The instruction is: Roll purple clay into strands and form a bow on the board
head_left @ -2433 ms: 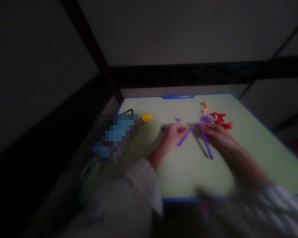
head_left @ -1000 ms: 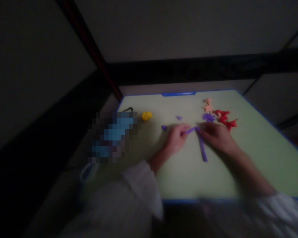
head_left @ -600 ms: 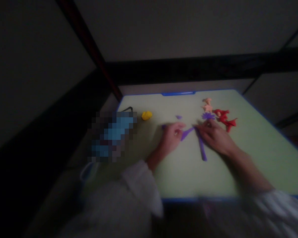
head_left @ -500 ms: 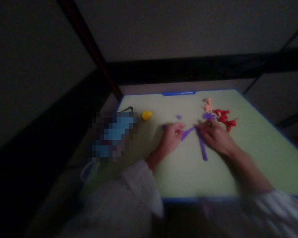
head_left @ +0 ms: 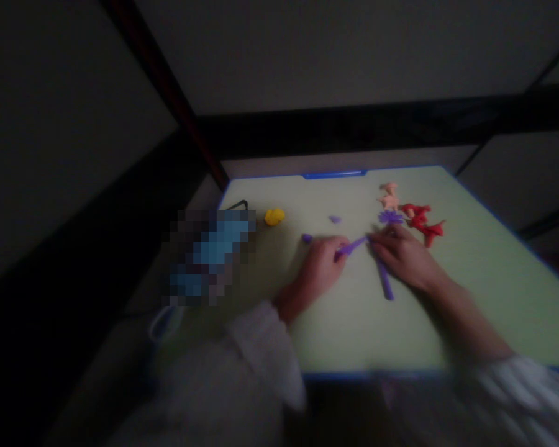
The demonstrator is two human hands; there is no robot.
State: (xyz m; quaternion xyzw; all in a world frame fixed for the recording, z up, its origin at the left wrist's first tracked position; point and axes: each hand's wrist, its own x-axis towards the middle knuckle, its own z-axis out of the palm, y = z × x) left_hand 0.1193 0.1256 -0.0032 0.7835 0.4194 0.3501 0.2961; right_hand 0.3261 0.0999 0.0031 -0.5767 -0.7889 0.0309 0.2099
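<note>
My left hand (head_left: 323,264) pinches the wide end of a purple leaf-shaped strip (head_left: 354,245), which looks like modelling clay. The strip's thin end meets the top of a purple clay stem (head_left: 384,279) lying on the board. My right hand (head_left: 407,254) is closed, its fingertips pressing on the stem's top where the two join. Just beyond those fingers is a purple clay flower head (head_left: 390,216). A small purple lump (head_left: 306,238) lies left of my left hand, and a flat purple bit (head_left: 335,219) sits farther back.
Red clay figures (head_left: 422,222) and peach clay shapes (head_left: 390,201) lie at the back right of the blue-edged board (head_left: 354,335). A yellow clay lump (head_left: 274,216) is at the back left, near a blurred-out blue object (head_left: 218,245). A wall stands behind.
My left hand has gone from open fingers beside the strip to pinching its wide end. My right hand has stayed at the stem's top.
</note>
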